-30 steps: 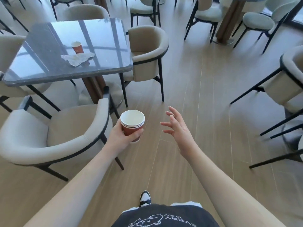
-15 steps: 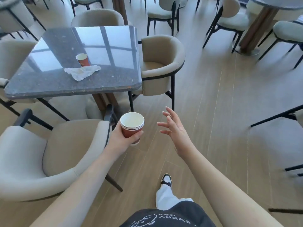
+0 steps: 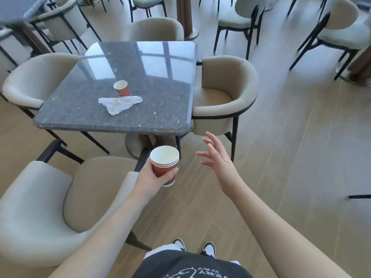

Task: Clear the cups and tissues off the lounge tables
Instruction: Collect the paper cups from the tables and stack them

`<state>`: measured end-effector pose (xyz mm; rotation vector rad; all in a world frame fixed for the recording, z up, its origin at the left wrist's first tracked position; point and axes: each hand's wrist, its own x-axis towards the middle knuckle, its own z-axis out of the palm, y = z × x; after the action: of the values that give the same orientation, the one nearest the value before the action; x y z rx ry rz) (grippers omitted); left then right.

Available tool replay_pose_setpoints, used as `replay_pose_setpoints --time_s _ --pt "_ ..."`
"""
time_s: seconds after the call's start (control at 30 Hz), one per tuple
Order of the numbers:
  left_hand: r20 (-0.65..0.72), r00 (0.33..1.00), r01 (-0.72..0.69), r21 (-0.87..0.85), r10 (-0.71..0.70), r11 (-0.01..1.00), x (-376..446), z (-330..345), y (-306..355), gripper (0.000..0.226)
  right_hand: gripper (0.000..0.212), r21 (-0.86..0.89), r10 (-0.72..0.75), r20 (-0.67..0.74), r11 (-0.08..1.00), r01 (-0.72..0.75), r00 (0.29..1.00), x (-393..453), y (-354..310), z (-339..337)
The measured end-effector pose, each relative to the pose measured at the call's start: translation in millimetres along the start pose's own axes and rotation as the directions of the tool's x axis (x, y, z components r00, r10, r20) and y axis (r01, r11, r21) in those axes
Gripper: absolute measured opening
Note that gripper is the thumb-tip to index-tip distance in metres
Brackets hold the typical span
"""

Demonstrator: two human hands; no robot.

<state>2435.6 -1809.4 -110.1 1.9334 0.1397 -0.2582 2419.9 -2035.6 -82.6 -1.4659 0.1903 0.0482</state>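
Observation:
A dark grey stone table [image 3: 160, 109] stands ahead of me. On it a single red paper cup [image 3: 122, 88] stands upright, and a crumpled white tissue [image 3: 119, 103] lies just in front of it, touching its base. My left hand [image 3: 152, 177] is closed around a stack of nested red paper cups [image 3: 165, 164], held upright in the air below the table's near edge. My right hand [image 3: 218, 159] hovers beside the stack with fingers spread and nothing in it.
Beige tub chairs surround the table: one at near left [image 3: 50, 207], one at right [image 3: 222, 93], one at left [image 3: 36, 79], one behind [image 3: 156, 30]. More chairs and table pedestals fill the back. Wooden floor lies open to my right.
I have walked closer, so the table with the cup and tissue now sits nearer and more central. Both hands keep the same pose, the left still holding the cup stack.

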Motion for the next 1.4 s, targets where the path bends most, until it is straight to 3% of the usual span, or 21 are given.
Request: replay_pose_setpoints --time_s 0.07,0.2,0.4,0.53,0.67,0.87,0.97,1.1,1.17,1.4 --pt "-0.031 0.999 0.013 -0.008 -0.013 1.000 16.4 -3.9 2.4 0.070 0.054 -0.004 0.005 0.022 1.000 -0.005 1.000 20.5 -2.8 3.9" --pt "-0.053 0.999 0.007 -0.033 -0.008 0.999 58.1 -18.8 2.7 0.057 0.050 -0.025 0.005 0.078 1.000 -0.003 0.997 66.1 -5.4 21.6" --pt "-0.117 0.993 0.017 -0.107 -0.030 0.994 130.1 -52.3 -2.7 0.071 0.037 -0.068 0.023 0.134 0.998 -0.014 0.991 148.7 -8.2 63.7" --pt "-0.138 0.989 0.034 -0.121 -0.051 0.992 182.4 -79.9 -5.1 0.071 0.040 -0.102 0.032 0.146 0.995 -0.017 0.989 208.4 -18.5 94.6" --pt "-0.148 0.989 0.017 -0.080 -0.029 0.997 229.4 -108.4 -5.5 0.055 0.038 -0.132 0.027 0.158 0.991 -0.006 0.987 259.5 -28.6 126.5" --pt "-0.193 0.979 0.047 -0.116 -0.069 0.992 274.4 -132.0 -2.4 0.063 0.034 -0.168 0.048 0.227 0.986 -0.009 0.973 318.7 -36.9 158.3" --pt "-0.229 0.965 0.094 -0.155 -0.128 0.984 291.2 -137.0 -5.0 0.076 0.040 -0.170 0.077 0.253 0.985 -0.034 0.965 355.0 -40.7 169.7" --pt "-0.288 0.940 0.149 -0.135 -0.182 0.980 313.2 -143.5 -7.0 0.063 0.044 -0.188 0.117 0.322 0.980 -0.058 0.939 405.1 -36.4 191.7" --pt "-0.329 0.920 0.171 -0.156 -0.214 0.973 323.5 -146.8 -4.3 0.069 0.041 -0.209 0.138 0.353 0.976 -0.065 0.926 431.9 -31.0 205.0" --pt "-0.416 0.864 0.226 -0.185 -0.284 0.956 358.3 -165.3 -0.8 0.059 0.055 -0.456 0.243 0.337 0.887 -0.069 0.910 527.0 -12.8 261.2"
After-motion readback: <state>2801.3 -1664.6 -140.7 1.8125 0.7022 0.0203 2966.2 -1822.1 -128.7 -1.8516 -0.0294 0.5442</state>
